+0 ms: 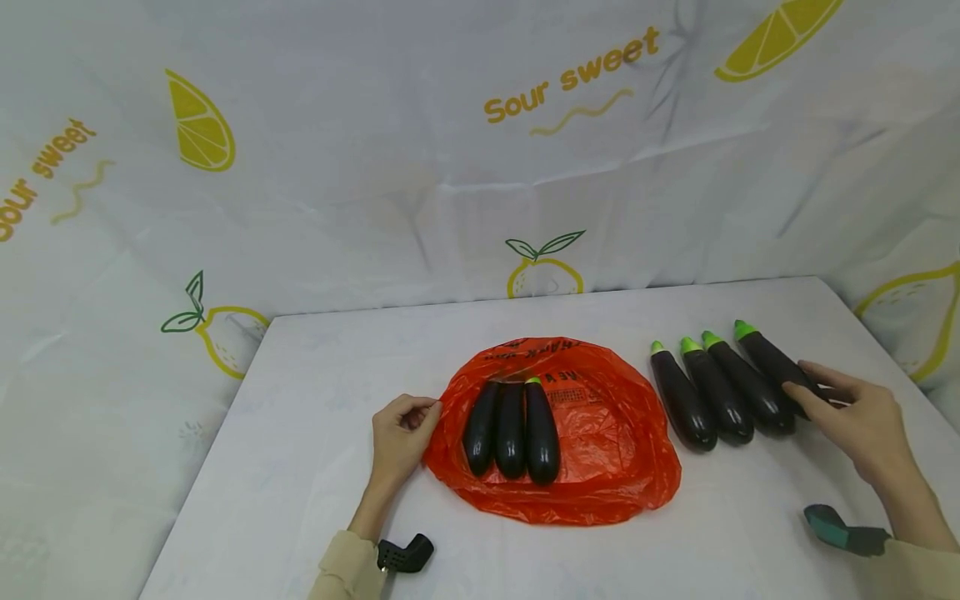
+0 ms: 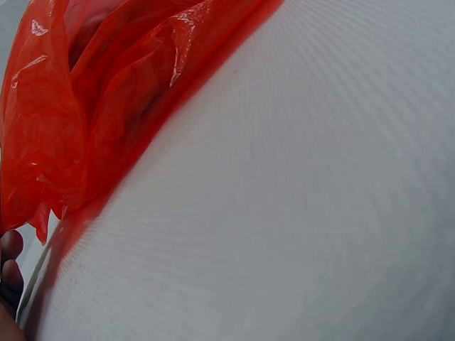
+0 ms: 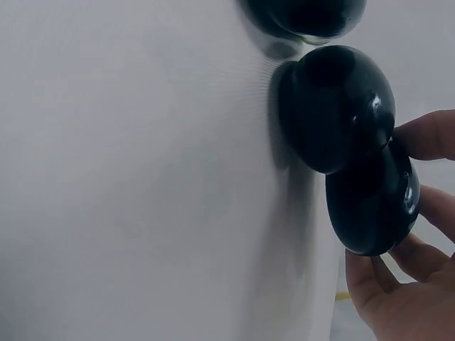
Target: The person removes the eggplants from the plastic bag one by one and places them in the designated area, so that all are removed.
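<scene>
White tabletop [image 1: 300, 467]: left fingers [image 1: 415, 402] pinch bag [image 1: 600, 446], right fingers [image 1: 831, 377] grip a partly hidden eggplant [image 1: 772, 360].

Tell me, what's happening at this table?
A person's left hand pinches the edge of an open red bag, with three eggplants lying side by side in it. The right hand grips the rightmost eggplant of the four outside. The other three lie on the table beside the bag.

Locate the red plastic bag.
In the head view, the red plastic bag lies just right of centre, between the left hand and the row of four eggplants.
</scene>
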